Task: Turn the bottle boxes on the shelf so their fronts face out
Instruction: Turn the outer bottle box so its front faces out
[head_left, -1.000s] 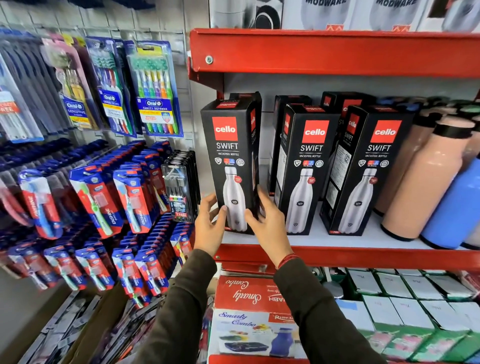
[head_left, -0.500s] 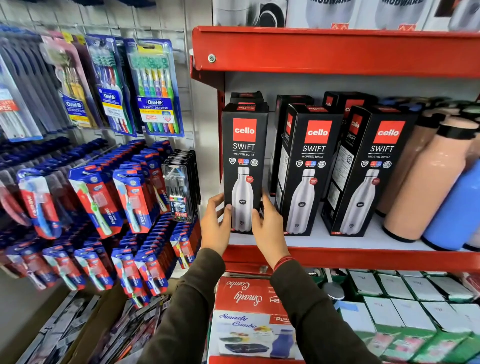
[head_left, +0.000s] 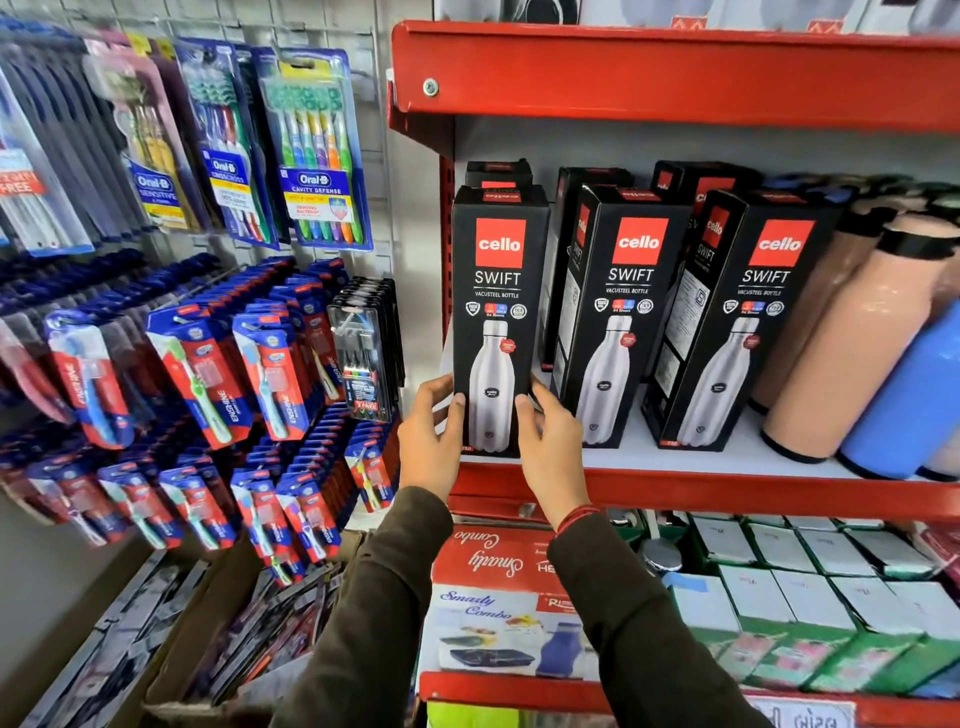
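Three black Cello Swift bottle boxes stand in the front row on the red shelf (head_left: 675, 491). The left box (head_left: 497, 291) stands upright at the shelf's left end, its front square to me. My left hand (head_left: 428, 441) grips its lower left edge and my right hand (head_left: 548, 441) grips its lower right edge. The middle box (head_left: 618, 312) and the right box (head_left: 748, 322) stand slightly angled, showing their fronts and left sides. More black boxes stand behind them, mostly hidden.
Peach bottles (head_left: 852, 332) and a blue bottle (head_left: 909, 395) stand at the shelf's right. Toothbrush packs (head_left: 311, 150) hang on the wall panel to the left. Below the shelf lie a red combo box (head_left: 498, 571) and several green-white boxes (head_left: 810, 597). Another red shelf (head_left: 675, 73) hangs overhead.
The left box has swung from angled to square-on and moved right and back onto the shelf, now standing at its left end. Both hands stayed on its lower edges.
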